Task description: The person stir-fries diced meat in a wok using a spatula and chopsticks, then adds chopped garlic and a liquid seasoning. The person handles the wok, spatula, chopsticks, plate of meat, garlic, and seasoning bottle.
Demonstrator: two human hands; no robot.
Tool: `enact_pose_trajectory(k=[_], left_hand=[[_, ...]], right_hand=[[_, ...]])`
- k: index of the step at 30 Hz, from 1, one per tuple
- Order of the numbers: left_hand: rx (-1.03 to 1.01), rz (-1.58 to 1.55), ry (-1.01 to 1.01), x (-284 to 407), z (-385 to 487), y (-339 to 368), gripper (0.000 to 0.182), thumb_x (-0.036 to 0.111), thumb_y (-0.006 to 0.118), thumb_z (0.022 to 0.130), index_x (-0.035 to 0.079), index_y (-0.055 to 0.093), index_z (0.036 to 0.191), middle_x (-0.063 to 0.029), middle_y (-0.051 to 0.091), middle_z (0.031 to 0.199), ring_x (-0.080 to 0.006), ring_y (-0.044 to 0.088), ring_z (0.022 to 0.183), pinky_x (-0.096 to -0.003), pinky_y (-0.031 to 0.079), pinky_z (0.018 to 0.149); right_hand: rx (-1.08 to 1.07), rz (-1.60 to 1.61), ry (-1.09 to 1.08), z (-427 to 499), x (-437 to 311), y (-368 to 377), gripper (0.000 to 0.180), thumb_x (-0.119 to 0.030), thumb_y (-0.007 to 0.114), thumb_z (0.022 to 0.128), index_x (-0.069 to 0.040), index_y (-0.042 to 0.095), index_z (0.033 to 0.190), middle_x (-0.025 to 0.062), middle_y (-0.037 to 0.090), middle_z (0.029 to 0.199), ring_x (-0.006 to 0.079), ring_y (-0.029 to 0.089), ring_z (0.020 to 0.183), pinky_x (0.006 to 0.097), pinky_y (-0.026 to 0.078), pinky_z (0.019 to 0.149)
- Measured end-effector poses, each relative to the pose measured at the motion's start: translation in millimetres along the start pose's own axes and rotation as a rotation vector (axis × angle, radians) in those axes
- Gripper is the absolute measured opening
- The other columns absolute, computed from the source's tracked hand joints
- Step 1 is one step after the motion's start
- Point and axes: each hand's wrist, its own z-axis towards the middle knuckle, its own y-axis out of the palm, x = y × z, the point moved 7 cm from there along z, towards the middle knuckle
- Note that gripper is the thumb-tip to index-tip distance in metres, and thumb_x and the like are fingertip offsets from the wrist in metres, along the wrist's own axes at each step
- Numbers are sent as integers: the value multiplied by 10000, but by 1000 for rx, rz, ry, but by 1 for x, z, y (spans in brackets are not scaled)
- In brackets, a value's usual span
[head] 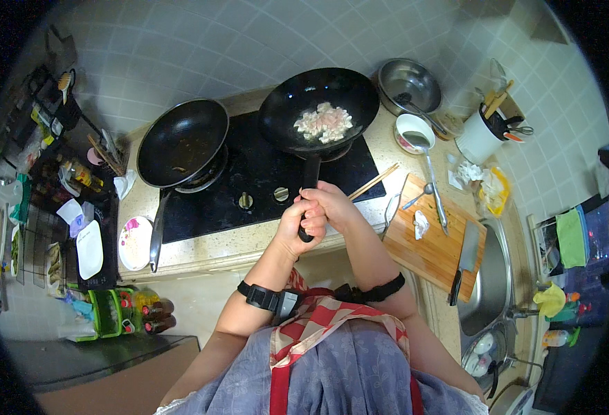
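Note:
Both my left hand (300, 224) and my right hand (333, 206) grip the long black handle (312, 174) of a wok, the left nearer the handle's end. The black wok (279, 116) is over the right burner of a glass-topped gas stove (252, 166). Small pieces of pale pink and white meat (325, 123) lie clumped in its bowl. Whether the wok rests on the burner or is lifted, I cannot tell. A second wok (193, 137) is on the left burner, with brown residue inside and its handle pointing towards me.
Wooden chopsticks (374, 181) lie at the stove's right edge. Beside them a wooden cutting board (413, 254) holds a cleaver (465, 259), spoons and crumpled tissue, partly overhanging the sink (483, 295). A white bowl (413, 124), steel basin (408, 80) and utensil holder (473, 137) stand behind. A plate (136, 244) sits left.

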Motion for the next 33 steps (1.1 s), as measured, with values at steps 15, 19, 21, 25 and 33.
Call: enact_pose_trajectory(k=[15, 19, 21, 25, 33], left_hand=[[321, 574, 221, 12, 0, 8, 84, 68, 500, 815, 100, 438, 768, 14, 446, 575, -57, 413, 401, -187, 330, 311], [300, 440, 144, 10, 6, 21, 112, 73, 516, 802, 92, 463, 705, 18, 468, 550, -56, 431, 394, -189, 353, 299], [127, 269, 115, 11, 12, 37, 140, 78, 529, 794, 88, 458, 674, 17, 467, 548, -59, 434, 390, -191, 357, 290], [322, 492, 99, 8, 3, 20, 200, 65, 511, 788, 128, 435, 614, 23, 443, 503, -71, 407, 354, -200, 344, 311], [457, 332, 99, 10, 12, 2, 171, 82, 546, 791, 116, 451, 653, 26, 448, 548, -56, 394, 372, -180, 318, 292]], right_hand=[[-70, 295, -57, 6, -6, 0, 266, -163, 573, 817, 35, 524, 988, 136, 614, 903, 193, 603, 739, 337, 518, 658], [-146, 247, -69, 5, -13, 5, 202, -176, 588, 808, 3, 580, 902, 133, 627, 873, 186, 610, 782, 337, 500, 711], [-177, 357, 24, 5, -11, 9, 176, -157, 581, 804, -7, 579, 896, 130, 629, 857, 188, 612, 802, 338, 494, 739], [-19, 277, 62, 7, -6, 2, 173, -144, 570, 797, 8, 576, 878, 113, 620, 826, 184, 612, 764, 316, 501, 678], [-140, 338, -75, 15, -6, -6, 184, -168, 591, 798, -6, 580, 883, 123, 635, 817, 183, 608, 706, 319, 503, 586]])
